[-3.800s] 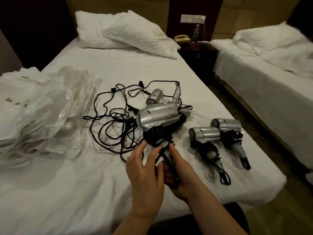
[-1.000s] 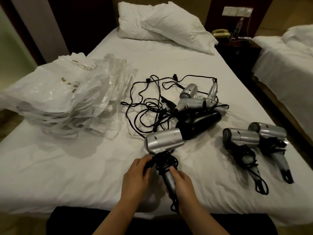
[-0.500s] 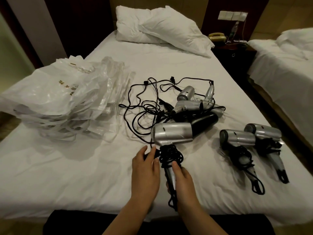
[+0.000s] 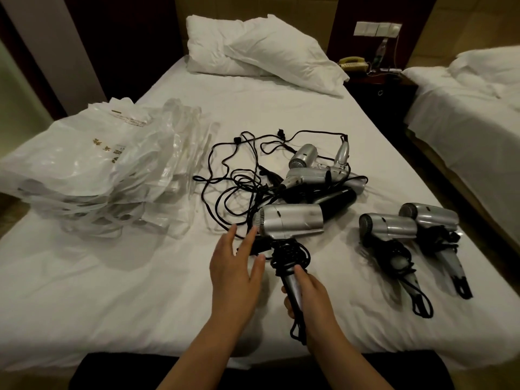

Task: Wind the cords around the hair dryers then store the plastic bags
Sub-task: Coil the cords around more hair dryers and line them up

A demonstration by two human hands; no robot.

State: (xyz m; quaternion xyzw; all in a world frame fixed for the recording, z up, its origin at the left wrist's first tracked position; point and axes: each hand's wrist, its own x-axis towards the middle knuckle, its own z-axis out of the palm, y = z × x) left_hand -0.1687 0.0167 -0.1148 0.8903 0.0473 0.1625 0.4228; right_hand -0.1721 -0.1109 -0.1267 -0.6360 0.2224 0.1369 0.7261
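A silver hair dryer (image 4: 291, 220) with its black cord wound round the handle is held above the white bed (image 4: 112, 291). My right hand (image 4: 308, 295) grips its handle. My left hand (image 4: 235, 266) hovers just left of the wound cord (image 4: 289, 254), fingers spread and straight, holding nothing. Behind lies a pile of unwound dryers (image 4: 318, 175) with tangled black cords (image 4: 236, 175). Two wound silver dryers (image 4: 389, 230) (image 4: 432, 218) lie side by side to the right. A stack of clear plastic bags (image 4: 92, 167) sits at the left of the bed.
Two white pillows (image 4: 261, 54) lie at the head of the bed. A dark nightstand (image 4: 377, 88) with a telephone stands at the back right, and a second bed (image 4: 464, 114) beyond it. The near bed edge is just below my arms.
My left hand has let go of the cord and opened, fingers spreading to the left of the dryer. The dryer has swung a little right, still held by my right hand.
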